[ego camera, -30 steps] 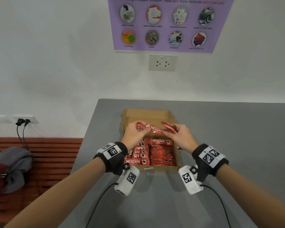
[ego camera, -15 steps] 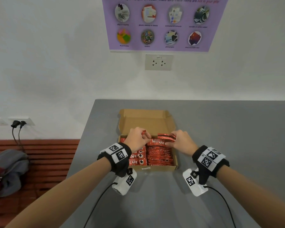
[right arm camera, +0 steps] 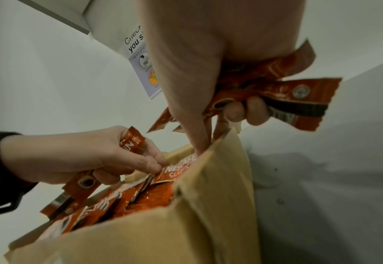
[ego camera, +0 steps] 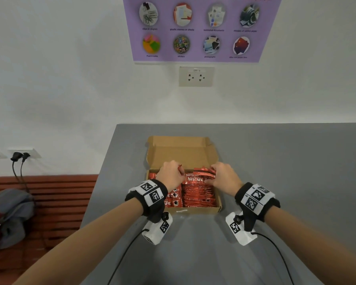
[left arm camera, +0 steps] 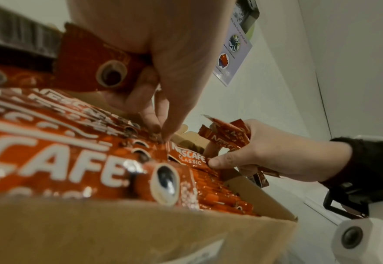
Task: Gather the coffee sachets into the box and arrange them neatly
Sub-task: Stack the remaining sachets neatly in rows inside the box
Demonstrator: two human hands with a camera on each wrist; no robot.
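An open cardboard box (ego camera: 185, 153) sits on the grey table, its two rows filled with red coffee sachets (ego camera: 198, 194). My left hand (ego camera: 170, 175) hovers over the box's far left part and holds a sachet (left arm camera: 100, 60) in its palm while its fingertips touch the top sachet (left arm camera: 186, 158) in the box. My right hand (ego camera: 222, 174) is at the far right of the box and grips a small bunch of sachets (right arm camera: 276, 89); its thumb (left arm camera: 217, 161) presses the same top sachet.
The box's lid (ego camera: 181, 140) stands open toward the wall. The grey table (ego camera: 286, 171) stretches to the right and front. Left of the table are a wooden bench (ego camera: 56, 194) with a grey bag (ego camera: 8, 214) and wall sockets with plugged cables (ego camera: 19, 156).
Both hands have come down from above the box into its far end, bringing the sachets they hold. One sachet now lies on top of the right row under the fingers.
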